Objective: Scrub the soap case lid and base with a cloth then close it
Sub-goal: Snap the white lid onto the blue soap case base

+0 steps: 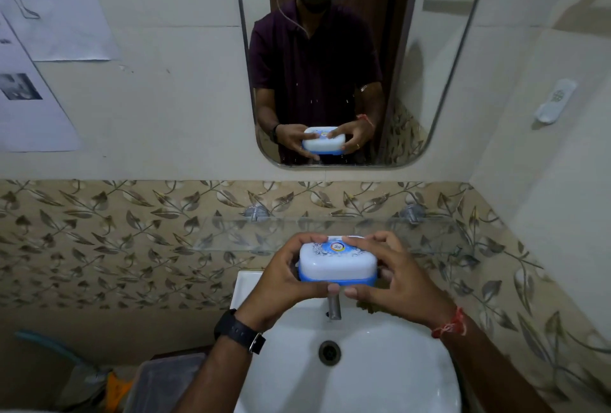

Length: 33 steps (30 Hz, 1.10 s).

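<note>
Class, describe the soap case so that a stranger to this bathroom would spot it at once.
Start at the white ceramic washbasin below the wall mirror. Just above its steel tap, the left hand and right hand hold a closed, rounded rectangular plastic soap case. Its white lid over a blue base, with a colourful round logo, sets it apart.

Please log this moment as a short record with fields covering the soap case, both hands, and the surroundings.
soap case: white lid seated on blue base, looks closed
left hand: grips the case's left end, thumb beneath
right hand: grips the case's right end, thumb beneath
position: held above the tap and the white sink
glass shelf: just behind the case
mirror: reflects the hands and case
cloth: none visible
</note>
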Each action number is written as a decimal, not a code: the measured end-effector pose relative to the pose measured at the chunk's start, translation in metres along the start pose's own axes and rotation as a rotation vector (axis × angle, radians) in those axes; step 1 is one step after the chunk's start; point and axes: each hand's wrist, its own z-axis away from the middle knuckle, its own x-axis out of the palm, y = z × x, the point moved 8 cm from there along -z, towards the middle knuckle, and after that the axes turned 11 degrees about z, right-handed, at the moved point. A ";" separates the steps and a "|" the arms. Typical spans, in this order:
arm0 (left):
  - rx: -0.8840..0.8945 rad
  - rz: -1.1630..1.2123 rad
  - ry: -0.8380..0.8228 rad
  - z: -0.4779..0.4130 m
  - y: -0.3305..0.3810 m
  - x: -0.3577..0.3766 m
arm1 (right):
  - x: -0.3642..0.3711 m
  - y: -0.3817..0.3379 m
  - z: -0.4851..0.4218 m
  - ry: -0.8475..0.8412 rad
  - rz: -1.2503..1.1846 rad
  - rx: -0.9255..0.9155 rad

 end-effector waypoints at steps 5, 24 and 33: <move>0.094 -0.306 0.063 -0.014 0.007 -0.011 | -0.004 0.012 -0.004 0.126 0.121 0.022; 0.160 -0.977 0.185 -0.111 0.002 -0.013 | -0.005 0.076 -0.091 0.151 0.375 0.199; 0.049 -1.071 0.194 -0.120 -0.020 -0.019 | 0.008 0.097 -0.095 0.097 0.490 0.224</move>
